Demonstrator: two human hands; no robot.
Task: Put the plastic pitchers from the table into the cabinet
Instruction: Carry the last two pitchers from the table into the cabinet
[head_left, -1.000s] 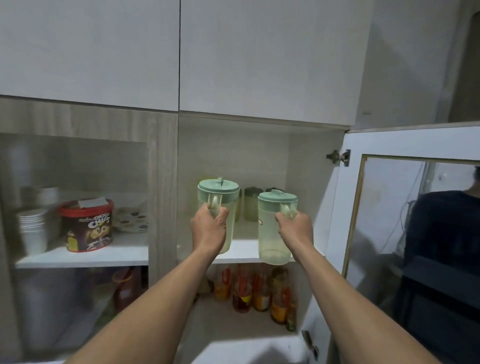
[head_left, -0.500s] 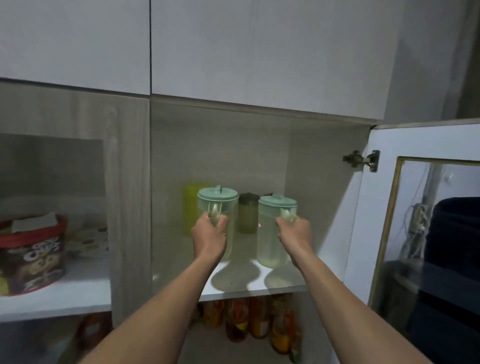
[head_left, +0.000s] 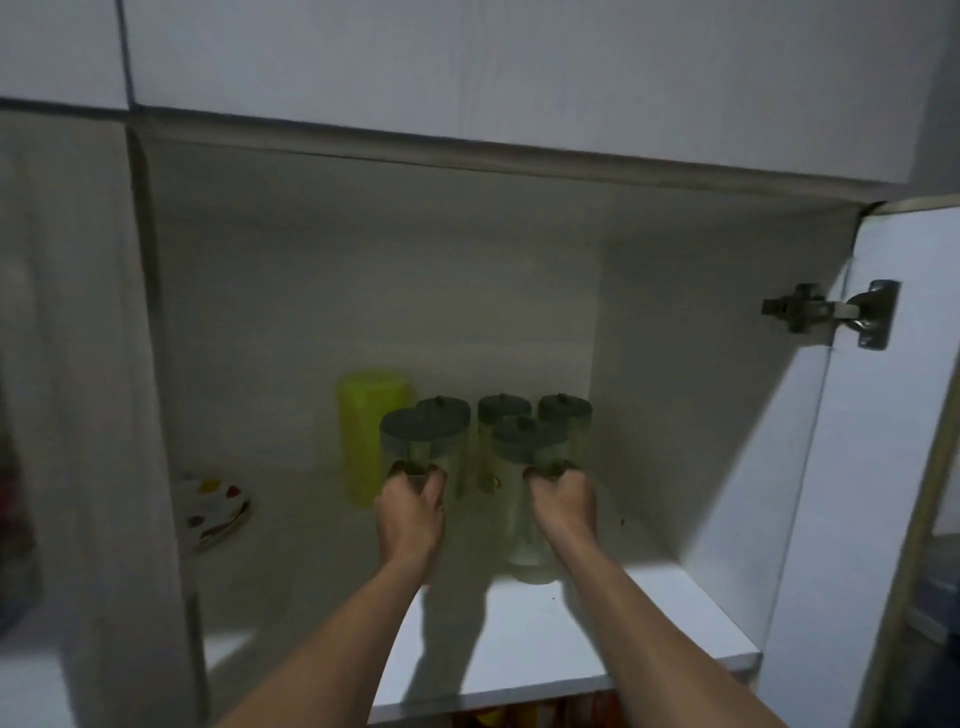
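Both arms reach deep into the open cabinet (head_left: 644, 364). My left hand (head_left: 410, 512) grips the handle of a clear plastic pitcher with a green lid (head_left: 423, 436). My right hand (head_left: 563, 504) grips the handle of a second such pitcher (head_left: 524, 447), whose base rests on the white shelf (head_left: 597, 634). Whether the left pitcher's base touches the shelf is hidden by my hand. Behind them, at the back of the shelf, stand three more green-lidded pitchers (head_left: 504, 413).
A yellow-green plastic container (head_left: 363, 431) stands at the back, left of the pitchers. A spotted plate (head_left: 213, 506) lies at the shelf's left. The cabinet door (head_left: 852, 467) hangs open on the right by its metal hinge (head_left: 831, 312). Bottles show below the shelf.
Both hands have pushed the two pitchers further into the cabinet, toward the back row. My head has moved closer, so the shelf fills the view.
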